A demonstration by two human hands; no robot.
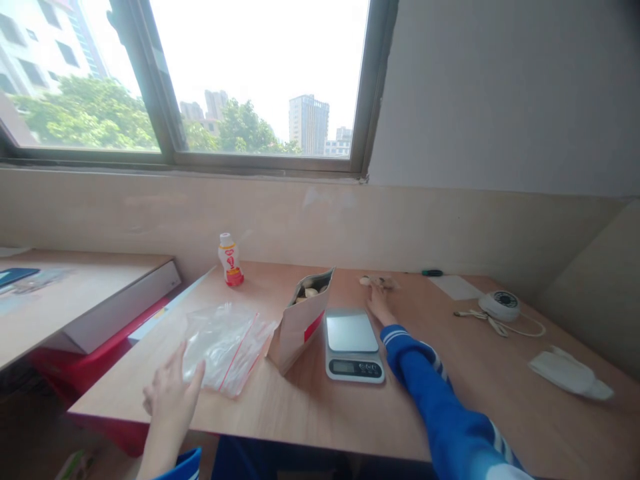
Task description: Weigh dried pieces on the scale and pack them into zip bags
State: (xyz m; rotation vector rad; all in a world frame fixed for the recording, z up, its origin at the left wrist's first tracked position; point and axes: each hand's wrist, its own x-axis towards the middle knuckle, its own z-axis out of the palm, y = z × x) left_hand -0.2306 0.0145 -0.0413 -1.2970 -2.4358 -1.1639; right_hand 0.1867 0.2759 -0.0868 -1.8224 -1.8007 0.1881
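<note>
My left hand (173, 380) is open, fingers spread, at the front left of the table beside clear plastic zip bags (220, 343). My right hand (381, 303) reaches past the kitchen scale (353, 340) to a few small light-brown pieces (383, 283) at the back. Its fingertips are at these pieces; whether they grip one is too small to tell. Between the zip bags and the scale, a brown paper pouch (300, 330) stands with its top open. Pale pieces (311, 293) show inside it. Nothing lies on the scale's metal plate.
A white-and-red bottle (231, 260) stands at the back left. Toward the right are a white sheet (456, 287), a green-handled tool (432, 273), a round white device (500, 305) with a cable, and a folded white cloth-like item (570, 375). Another table (90, 293) stands left.
</note>
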